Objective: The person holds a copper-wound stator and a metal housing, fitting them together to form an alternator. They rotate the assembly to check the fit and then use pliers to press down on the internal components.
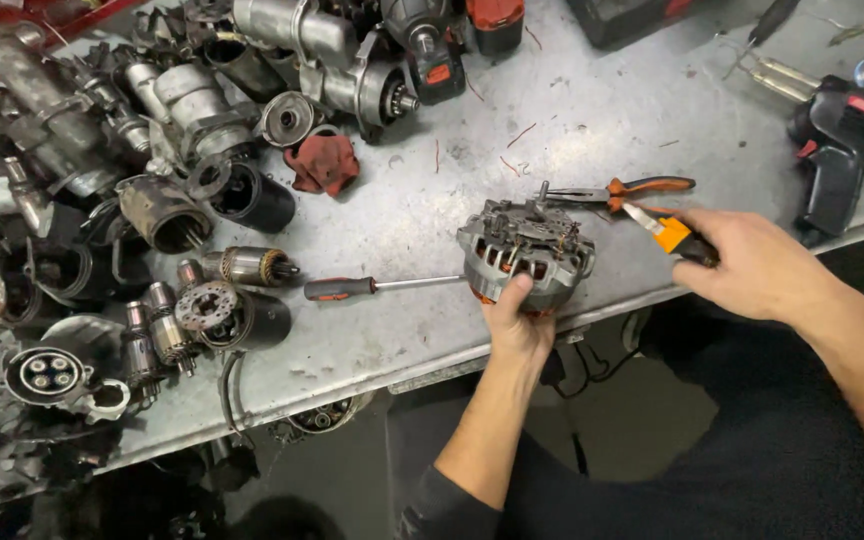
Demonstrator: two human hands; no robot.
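Alternator (525, 255) sits at the near edge of the bench (592, 110), held from below in the left hand (518, 325), grip closed on its housing. Right hand (752, 265) grips an orange-handled tool (667, 232), tip at the alternator. Pliers (617, 190) lie just beyond; a screwdriver (377, 286) lies to the left.

No pkgs, labels, signs or screens in view; tools & parts only
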